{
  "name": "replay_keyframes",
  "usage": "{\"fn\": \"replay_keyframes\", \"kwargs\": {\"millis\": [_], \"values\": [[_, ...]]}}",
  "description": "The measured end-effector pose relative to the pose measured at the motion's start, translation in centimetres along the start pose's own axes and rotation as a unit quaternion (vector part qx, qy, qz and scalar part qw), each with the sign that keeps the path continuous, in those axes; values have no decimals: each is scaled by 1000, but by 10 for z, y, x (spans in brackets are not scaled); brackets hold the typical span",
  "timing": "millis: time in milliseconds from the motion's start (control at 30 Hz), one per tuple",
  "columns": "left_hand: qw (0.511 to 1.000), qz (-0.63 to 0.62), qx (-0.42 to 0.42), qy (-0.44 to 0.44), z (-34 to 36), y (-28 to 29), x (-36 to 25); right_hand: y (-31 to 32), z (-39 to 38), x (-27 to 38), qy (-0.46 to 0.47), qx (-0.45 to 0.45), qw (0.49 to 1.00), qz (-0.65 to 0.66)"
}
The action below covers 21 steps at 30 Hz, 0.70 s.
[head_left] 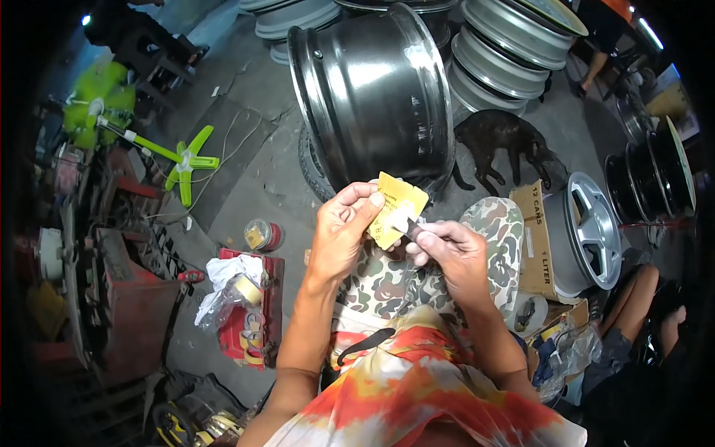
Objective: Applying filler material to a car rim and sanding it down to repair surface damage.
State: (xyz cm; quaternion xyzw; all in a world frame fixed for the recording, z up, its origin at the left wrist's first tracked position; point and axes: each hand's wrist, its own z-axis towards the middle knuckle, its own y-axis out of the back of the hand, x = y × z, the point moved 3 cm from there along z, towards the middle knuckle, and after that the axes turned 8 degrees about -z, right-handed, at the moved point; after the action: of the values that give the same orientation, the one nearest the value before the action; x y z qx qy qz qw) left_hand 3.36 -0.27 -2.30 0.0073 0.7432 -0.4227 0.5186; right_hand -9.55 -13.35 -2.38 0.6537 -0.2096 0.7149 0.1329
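Observation:
My left hand (346, 231) grips a square yellow sheet (396, 194) by its left edge, with the thumb on its face. My right hand (454, 249) is closed on a small dark tool (414, 231), whose tip meets a patch of white material on the sheet. Just beyond my hands a glossy black wheel rim (365, 97) rests on its side atop a tyre (311, 167). Below them is my camouflage-clad lap (491, 253).
At left are a green fan (190, 162), a red toolbox (242, 343), a can (262, 237) and red machinery (134, 313). A black dog (491, 141) lies near stacked rims (499, 63), cardboard (532, 253) and a silver rim (588, 231). Another person's bare leg (633, 305) shows at right.

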Motion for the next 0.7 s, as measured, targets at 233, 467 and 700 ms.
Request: {"fn": "replay_keyframes", "kwargs": {"millis": [233, 467, 700], "values": [[992, 109, -27, -62, 1, 9, -23, 18, -2, -5, -44, -16, 999, 9], [952, 261, -5, -160, 1, -11, -34, 6, 14, 39, 260, -47, 905, -335], [922, 344, -5, -180, 1, -16, -37, 9, 15, 42, 259, -28, 907, -331]]}}
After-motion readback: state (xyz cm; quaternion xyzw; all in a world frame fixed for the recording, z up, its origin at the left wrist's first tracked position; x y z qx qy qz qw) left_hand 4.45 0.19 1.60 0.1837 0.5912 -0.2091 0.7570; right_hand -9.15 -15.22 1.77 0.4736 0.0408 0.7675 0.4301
